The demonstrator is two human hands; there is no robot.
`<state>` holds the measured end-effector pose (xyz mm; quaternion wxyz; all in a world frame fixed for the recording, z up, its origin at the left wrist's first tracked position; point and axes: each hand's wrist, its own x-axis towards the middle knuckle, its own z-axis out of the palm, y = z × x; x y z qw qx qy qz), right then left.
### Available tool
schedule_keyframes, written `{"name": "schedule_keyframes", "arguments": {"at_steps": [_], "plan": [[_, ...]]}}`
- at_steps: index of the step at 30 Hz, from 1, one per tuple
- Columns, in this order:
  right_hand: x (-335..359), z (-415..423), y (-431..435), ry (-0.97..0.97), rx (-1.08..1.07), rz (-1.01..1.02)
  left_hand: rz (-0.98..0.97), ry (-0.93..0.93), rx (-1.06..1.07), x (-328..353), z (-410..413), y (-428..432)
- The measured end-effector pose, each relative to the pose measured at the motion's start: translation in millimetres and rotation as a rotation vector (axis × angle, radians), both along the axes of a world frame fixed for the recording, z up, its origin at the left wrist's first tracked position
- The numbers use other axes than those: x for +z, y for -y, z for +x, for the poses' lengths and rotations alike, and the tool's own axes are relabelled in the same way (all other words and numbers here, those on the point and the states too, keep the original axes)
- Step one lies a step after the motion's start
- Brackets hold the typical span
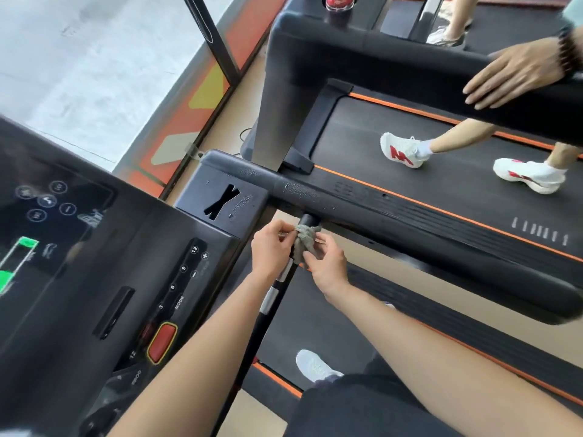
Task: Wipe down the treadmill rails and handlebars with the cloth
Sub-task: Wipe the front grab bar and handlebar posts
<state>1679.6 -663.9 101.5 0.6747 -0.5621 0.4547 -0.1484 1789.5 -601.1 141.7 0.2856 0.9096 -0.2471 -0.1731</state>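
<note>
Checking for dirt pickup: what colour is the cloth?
The cloth is dull grey-green, shown best in the head view.

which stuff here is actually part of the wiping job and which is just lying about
In the job: crumpled grey cloth; thin black handlebar with silver sensor bands; thick black side rail.
Just there: red oval stop button; red bottle in the neighbouring cupholder; white and red trainers.

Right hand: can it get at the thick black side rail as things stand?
Probably yes. The right hand pinches the crumpled grey cloth on the thin black handlebar; the thick black side rail lies just beyond, with nothing between them.
</note>
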Motion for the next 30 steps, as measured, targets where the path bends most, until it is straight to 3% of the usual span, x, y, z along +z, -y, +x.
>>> {"name": "schedule_keyframes", "arguments": {"at_steps": [7,12,14,19,24,30], "plan": [[-6.3,-17.6,-16.5,-0.069,0.221,0.121,0.073,0.069,0.009,2.6,-18.3,-36.7],[12.6,-34.2,-7.1,0.026,0.302,0.702,0.079,0.123,0.003,5.7,-38.9,-71.4],[18.6,-43.9,3.3,0.057,0.364,0.832,0.053,0.128,-0.021,7.6,-55.8,-79.4],[22.6,-61.6,17.5,-0.035,0.532,0.682,-0.042,0.013,-0.066,7.6,-98.7,-86.6],[-6.6,-58.5,32.4,-0.163,0.190,0.638,-0.079,0.067,0.261,4.0,-110.2,-120.3],[-6.3,-23.5,46.6,-0.013,-0.098,0.870,0.144,0.143,0.381,-7.4,-99.8,-188.1]]}}
